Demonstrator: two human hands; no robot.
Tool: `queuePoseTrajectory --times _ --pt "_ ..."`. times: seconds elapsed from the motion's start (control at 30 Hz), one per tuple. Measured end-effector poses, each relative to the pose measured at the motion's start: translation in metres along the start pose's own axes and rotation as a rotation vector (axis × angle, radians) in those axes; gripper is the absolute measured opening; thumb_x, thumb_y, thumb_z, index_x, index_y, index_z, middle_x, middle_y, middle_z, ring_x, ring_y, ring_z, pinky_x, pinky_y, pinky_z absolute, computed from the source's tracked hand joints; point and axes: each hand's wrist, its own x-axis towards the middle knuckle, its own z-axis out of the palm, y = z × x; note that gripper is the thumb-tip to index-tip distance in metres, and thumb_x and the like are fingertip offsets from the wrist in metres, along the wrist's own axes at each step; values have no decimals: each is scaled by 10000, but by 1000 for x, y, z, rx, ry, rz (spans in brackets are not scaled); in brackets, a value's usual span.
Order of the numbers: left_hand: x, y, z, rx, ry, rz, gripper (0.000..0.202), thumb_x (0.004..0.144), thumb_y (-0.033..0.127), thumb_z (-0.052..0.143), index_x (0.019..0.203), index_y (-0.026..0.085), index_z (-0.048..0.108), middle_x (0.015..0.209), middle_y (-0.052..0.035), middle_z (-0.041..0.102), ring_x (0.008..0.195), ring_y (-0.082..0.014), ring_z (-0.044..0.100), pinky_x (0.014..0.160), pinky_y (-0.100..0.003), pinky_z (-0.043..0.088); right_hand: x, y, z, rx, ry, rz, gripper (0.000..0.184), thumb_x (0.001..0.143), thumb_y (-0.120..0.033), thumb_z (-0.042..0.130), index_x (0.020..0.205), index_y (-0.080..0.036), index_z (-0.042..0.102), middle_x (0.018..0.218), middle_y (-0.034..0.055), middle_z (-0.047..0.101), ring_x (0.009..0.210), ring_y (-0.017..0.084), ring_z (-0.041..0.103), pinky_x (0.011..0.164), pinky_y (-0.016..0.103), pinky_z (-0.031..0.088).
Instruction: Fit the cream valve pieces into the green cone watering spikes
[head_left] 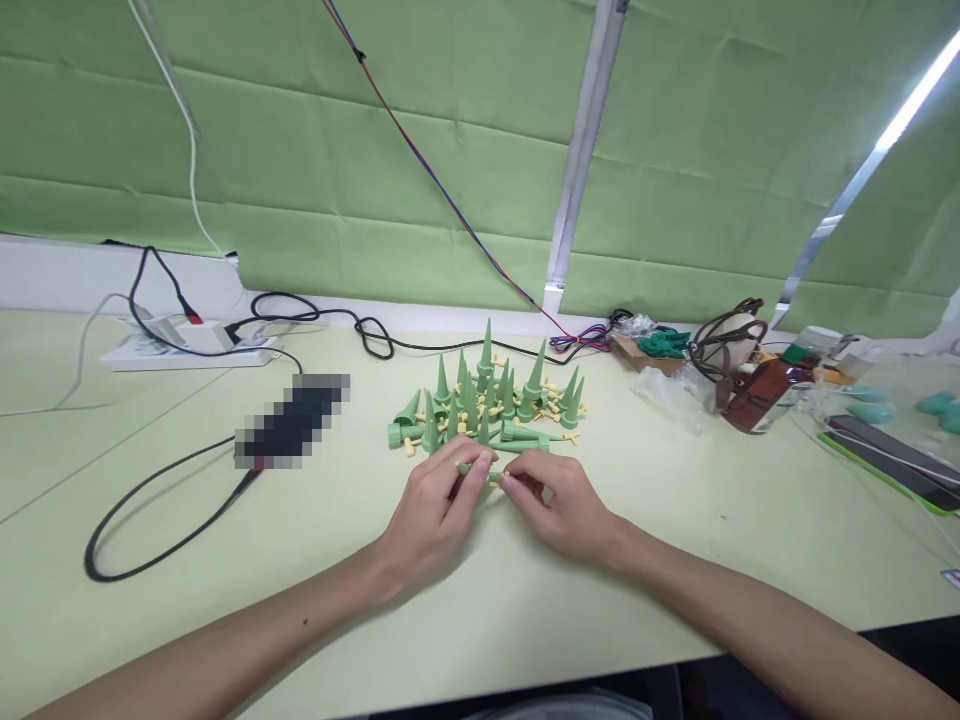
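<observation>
My left hand (431, 500) is closed in a pinch around a small green plastic spike (472, 471), its pointed end facing left. From the other side, my right hand (559, 500) pinches a small yellow plastic fitting (496, 484) at the spike's right end. Whether the two parts are joined cannot be made out, since fingers cover the spot. Just beyond both hands spreads a cluster of green cone-shaped spikes (537, 372), several upright and others lying flat. Small yellow fittings (409, 447) lie among them.
A power strip (120, 355) with plugs and black cables sits at the back left, near a blurred dark device (294, 420). On the right are a clear plastic bag (667, 395), a brown bottle (765, 395) and phone-like slabs (892, 460). The table's front edge runs below my arms.
</observation>
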Motion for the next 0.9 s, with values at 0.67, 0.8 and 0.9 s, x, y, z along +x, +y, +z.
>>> queuePoseTrajectory --times 0.67,0.8,0.9 --pt "-1 -2 2 -39 -37 55 243 1027 222 431 875 170 615 847 -14 626 783 -129 591 730 -243 453 -1 2 0 20 -5 -23 203 983 -213 507 792 -186 571 660 -6 534 588 123 460 562 252 367" --pt "0 -3 3 -38 -42 63 254 1029 227 425 868 167 613 831 -13 618 770 -129 586 723 -243 451 0 1 0 13 5 -28 199 980 -211 506 794 -187 571 657 -6 532 587 124 460 562 252 369" --pt "0 -4 3 -36 -46 64 261 1029 235 422 865 167 613 826 -13 616 763 -130 583 716 -246 450 0 1 0 15 10 -32 200 979 -206 507 789 -186 568 660 -5 536 590 123 464 564 250 372"
